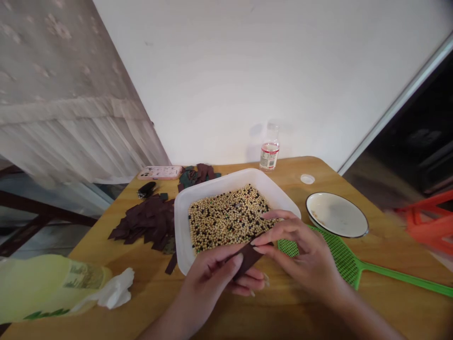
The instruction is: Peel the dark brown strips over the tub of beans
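Observation:
My left hand [215,274] grips a flat dark brown strip [248,259], the thumb on top and the fingers underneath. At the strip's far end, the thumb and fingertips of my right hand [300,245] are pinched on it. Both hands are over the near edge of a white plastic tub [182,222]. Small round bead-like pieces [230,212], mostly cream with black ones and a few coloured ones, fill its bottom. Left of the tub lies a pile of similar brown strips [145,219]. Whether the strip is cloth or leather I cannot tell.
A green fly swatter [341,255] and a white dark-rimmed plate [338,215] lie at right. Behind stand a clear bottle [269,153] and a white cap [307,179]. A phone [160,172], dark keys [146,190], green-brown scraps [198,174] and a large yellowish bottle [42,288] are left.

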